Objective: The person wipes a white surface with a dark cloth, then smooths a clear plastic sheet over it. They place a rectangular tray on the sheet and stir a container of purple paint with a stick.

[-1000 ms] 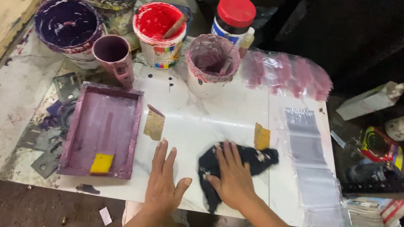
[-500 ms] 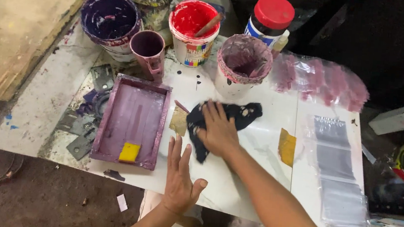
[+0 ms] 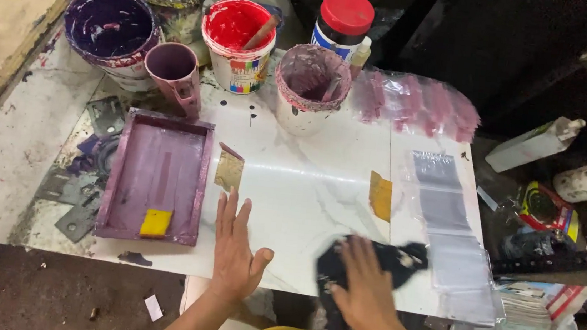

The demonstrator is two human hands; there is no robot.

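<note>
A white marble-patterned board [image 3: 306, 180] lies flat and serves as the work surface. Along its far edge stand paint buckets: a purple bucket [image 3: 109, 29] at the far left corner, a red bucket [image 3: 238, 34] with a stick in it, and a pink-smeared bucket [image 3: 312, 88] nearer the middle. A red-lidded jar [image 3: 343, 19] stands just behind the pink-smeared one. On the board's left part lies a purple tray [image 3: 156, 177] with a small yellow card [image 3: 156, 222] in its near end. Clear plastic bags [image 3: 455, 238] cover the board's right edge.

At the board's near edge, the right hand [image 3: 367, 290] presses flat, fingers spread, on a dark rag [image 3: 399, 258], covering rather than gripping it. The left hand [image 3: 235, 253] rests open, palm down on bare board, just right of the tray, holding nothing.
</note>
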